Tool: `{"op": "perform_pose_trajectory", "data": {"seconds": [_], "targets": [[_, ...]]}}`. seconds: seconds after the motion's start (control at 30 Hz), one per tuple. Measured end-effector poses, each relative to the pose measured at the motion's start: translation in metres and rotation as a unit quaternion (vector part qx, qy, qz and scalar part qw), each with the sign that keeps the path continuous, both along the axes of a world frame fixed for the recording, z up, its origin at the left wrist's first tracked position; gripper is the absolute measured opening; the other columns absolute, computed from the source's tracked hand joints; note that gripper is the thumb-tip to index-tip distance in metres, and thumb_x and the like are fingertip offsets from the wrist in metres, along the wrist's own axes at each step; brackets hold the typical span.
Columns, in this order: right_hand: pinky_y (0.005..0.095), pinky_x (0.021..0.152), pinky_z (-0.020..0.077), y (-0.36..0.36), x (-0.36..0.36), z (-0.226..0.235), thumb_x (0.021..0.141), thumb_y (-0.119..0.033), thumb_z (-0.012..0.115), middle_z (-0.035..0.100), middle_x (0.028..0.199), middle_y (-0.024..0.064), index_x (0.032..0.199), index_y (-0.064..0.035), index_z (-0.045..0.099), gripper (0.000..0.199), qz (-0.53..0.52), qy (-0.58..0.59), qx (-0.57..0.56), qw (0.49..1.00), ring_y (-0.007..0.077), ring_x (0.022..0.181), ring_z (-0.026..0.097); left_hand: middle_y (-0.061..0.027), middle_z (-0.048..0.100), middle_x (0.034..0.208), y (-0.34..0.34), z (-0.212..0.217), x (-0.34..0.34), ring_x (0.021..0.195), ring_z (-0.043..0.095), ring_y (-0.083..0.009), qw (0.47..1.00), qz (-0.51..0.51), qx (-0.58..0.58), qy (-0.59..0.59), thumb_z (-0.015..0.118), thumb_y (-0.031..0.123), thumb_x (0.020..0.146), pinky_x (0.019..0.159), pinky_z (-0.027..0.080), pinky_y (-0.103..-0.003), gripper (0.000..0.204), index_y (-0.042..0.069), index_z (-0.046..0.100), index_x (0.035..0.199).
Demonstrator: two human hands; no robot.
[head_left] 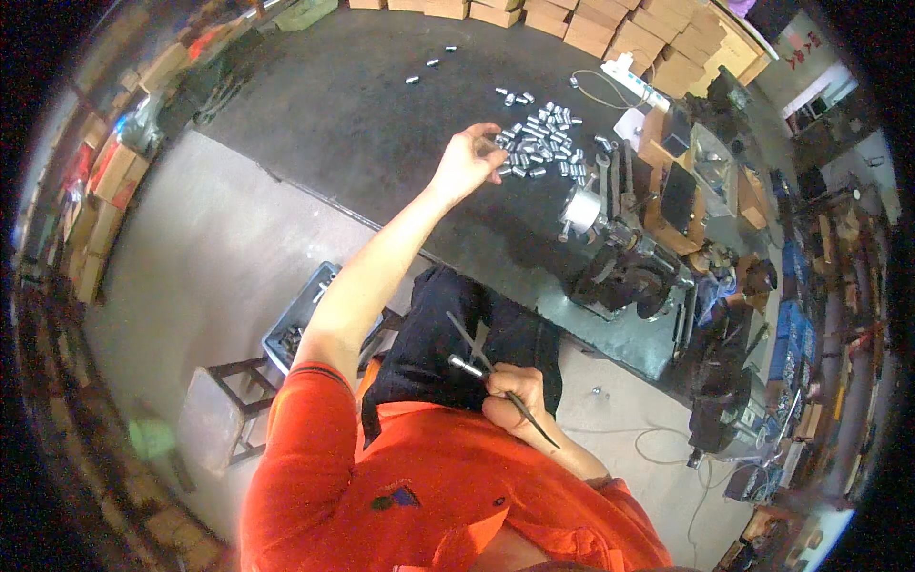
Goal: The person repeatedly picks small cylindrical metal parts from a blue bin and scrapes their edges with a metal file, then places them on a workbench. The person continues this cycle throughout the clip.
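Note:
My left hand reaches over the dark bench to the left edge of a pile of small shiny metal cylinders. Its thumb and fingers are apart and curve toward the nearest pieces; whether they touch any I cannot tell. Close to my body, my right hand is closed around a slim metal file, which slants across the fist. Beyond the fingers of that hand a single metal cylinder sticks out, seemingly held along with the file.
A bench vise is mounted right of the pile, with wrenches beside it. Stacked cardboard boxes and a white power strip line the far side. Below my left arm are a blue crate and a stool.

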State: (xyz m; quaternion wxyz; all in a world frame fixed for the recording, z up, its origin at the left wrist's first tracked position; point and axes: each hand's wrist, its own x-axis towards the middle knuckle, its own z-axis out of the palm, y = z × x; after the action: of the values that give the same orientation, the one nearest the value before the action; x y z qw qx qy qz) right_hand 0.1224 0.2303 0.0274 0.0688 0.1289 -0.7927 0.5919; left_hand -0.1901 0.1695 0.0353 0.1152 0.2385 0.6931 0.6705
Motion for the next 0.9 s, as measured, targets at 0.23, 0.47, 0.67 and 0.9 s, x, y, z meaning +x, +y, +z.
{"op": "perform_pose_trajectory", "data": {"seconds": [0.23,0.47,0.67,0.9], "targets": [[0.0332,0.042,0.0227,-0.008,0.003,-0.021,0.06,-0.003,0.057,0.031,0.052,0.0053,0.054,-0.006,0.034,0.024,-0.038,0.001,-0.006,0.999,0.0196,0.044,0.034,-0.0125,0.066,0.084,-0.163,-0.033,0.059,0.067,0.064,-0.0186,0.979,0.025,-0.2,0.041,0.061,0.01,0.084,0.063,0.051,-0.029,0.028,-0.003,0.059,0.109],[0.0323,0.043,0.0226,-0.014,-0.004,-0.025,0.063,-0.014,0.06,0.031,0.053,0.0049,0.055,-0.0057,0.034,0.028,0.01,-0.032,-0.05,0.998,0.0187,0.044,0.034,-0.0172,0.066,0.073,-0.379,-0.14,0.131,0.074,0.065,-0.0361,0.843,0.17,-0.51,0.0,0.066,0.022,0.073,0.068,0.052,-0.041,0.022,0.006,0.068,0.088],[0.0318,0.042,0.0226,-0.014,-0.007,-0.024,0.059,-0.008,0.059,0.032,0.052,0.0053,0.054,-0.006,0.035,0.024,0.017,-0.014,-0.015,1.0,0.0185,0.044,0.035,-0.019,0.066,0.089,-0.363,-0.174,0.153,0.084,0.065,-0.0351,0.741,0.128,-0.659,-0.014,0.065,0.018,0.072,0.075,0.052,-0.042,0.025,0.009,0.067,0.095],[0.0316,0.042,0.0216,-0.016,-0.004,-0.025,0.056,-0.003,0.056,0.032,0.052,0.0052,0.055,-0.0054,0.035,0.021,0.002,-0.025,-0.006,1.0,0.0185,0.044,0.033,-0.0151,0.068,0.092,-0.347,-0.19,0.134,0.089,0.067,-0.0294,0.657,-0.011,-0.754,0.03,0.059,0.011,0.075,0.076,0.053,-0.04,0.019,0.009,0.068,0.091]]}}
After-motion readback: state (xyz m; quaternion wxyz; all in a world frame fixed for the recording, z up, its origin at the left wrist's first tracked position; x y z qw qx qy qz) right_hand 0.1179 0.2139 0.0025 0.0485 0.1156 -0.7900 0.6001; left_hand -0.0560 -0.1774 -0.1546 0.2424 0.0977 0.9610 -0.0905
